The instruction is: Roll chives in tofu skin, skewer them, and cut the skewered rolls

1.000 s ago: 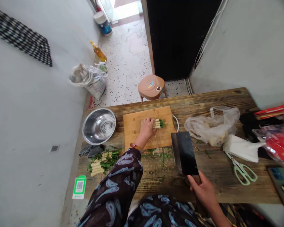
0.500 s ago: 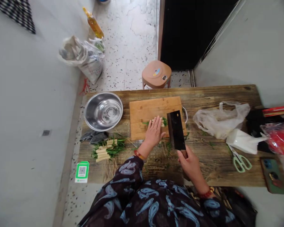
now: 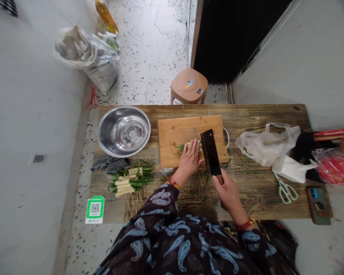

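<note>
Skewered rolls (image 3: 126, 184) lie at the left of the table (image 3: 260, 202). On the cutting board (image 3: 174, 131), the left hand (image 3: 190, 158) rests spread flat, gripping nothing, over green-ended rolls (image 3: 200, 150) that run lengthwise left to right, mostly hiding them. Just to their right, a cleaver (image 3: 211, 152) points crosswise, clasped by the right hand (image 3: 227, 191). Whether the blade touches the board cannot be told.

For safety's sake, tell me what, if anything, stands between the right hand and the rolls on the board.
The cleaver in the right hand stands between it and the rolls. The left hand covers part of them. Nothing else visible intervenes.
</note>
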### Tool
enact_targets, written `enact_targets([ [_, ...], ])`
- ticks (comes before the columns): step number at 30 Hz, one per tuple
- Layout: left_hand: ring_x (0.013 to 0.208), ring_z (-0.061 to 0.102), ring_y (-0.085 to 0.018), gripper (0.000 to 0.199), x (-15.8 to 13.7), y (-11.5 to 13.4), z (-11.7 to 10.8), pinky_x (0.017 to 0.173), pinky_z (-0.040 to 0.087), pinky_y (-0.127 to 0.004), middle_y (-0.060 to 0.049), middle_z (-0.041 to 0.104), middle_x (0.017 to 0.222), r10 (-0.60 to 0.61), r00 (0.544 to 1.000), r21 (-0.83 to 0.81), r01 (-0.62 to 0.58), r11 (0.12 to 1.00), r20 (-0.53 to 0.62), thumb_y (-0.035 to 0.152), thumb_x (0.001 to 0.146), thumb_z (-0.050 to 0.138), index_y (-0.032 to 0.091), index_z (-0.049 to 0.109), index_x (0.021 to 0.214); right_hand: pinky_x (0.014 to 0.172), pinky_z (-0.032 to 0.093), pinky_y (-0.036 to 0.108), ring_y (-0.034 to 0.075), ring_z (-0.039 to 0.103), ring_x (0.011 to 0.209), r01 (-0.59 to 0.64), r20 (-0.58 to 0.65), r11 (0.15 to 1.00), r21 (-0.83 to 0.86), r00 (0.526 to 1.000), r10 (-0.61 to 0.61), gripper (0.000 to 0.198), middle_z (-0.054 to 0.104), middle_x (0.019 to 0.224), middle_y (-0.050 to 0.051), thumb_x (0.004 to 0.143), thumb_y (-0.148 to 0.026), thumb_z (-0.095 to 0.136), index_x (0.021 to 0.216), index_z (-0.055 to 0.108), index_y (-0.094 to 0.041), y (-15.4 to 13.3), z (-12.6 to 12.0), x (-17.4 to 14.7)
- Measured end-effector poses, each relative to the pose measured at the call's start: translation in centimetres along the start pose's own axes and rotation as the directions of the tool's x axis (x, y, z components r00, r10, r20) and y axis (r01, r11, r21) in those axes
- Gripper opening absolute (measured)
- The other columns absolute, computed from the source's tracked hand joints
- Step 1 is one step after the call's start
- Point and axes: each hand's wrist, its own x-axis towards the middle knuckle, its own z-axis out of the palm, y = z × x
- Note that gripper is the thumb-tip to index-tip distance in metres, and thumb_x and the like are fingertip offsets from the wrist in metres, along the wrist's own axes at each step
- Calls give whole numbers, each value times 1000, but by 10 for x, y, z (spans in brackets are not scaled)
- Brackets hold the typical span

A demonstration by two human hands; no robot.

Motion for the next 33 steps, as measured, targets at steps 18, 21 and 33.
enact_targets([
  [18,145,3,-28,64,-1,0,1,118,8,-48,-15,11,157,-15,1000,-5,15,1000,2,33,92,34,4,20,146,72,48,32,22,63,80,11,11,999,-38,1000,-11,39,69,97,10,89,-38,43,118,56,-16,1,6,4],
  [21,145,4,-28,63,-1,0,1,118,9,-48,-15,12,157,-11,1000,8,11,1000,0,32,91,35,4,21,146,74,48,32,23,64,84,28,7,999,-33,1000,-28,37,69,98,11,89,-37,44,116,57,-15,0,5,5],
  [33,145,3,-27,66,-1,0,2,118,10,-47,-15,11,157,-14,1000,19,14,1000,-8,33,90,37,4,20,146,80,49,36,24,63,93,44,17,999,-29,999,-44,39,67,107,12,90,-35,43,120,55,-15,1,5,7],
])
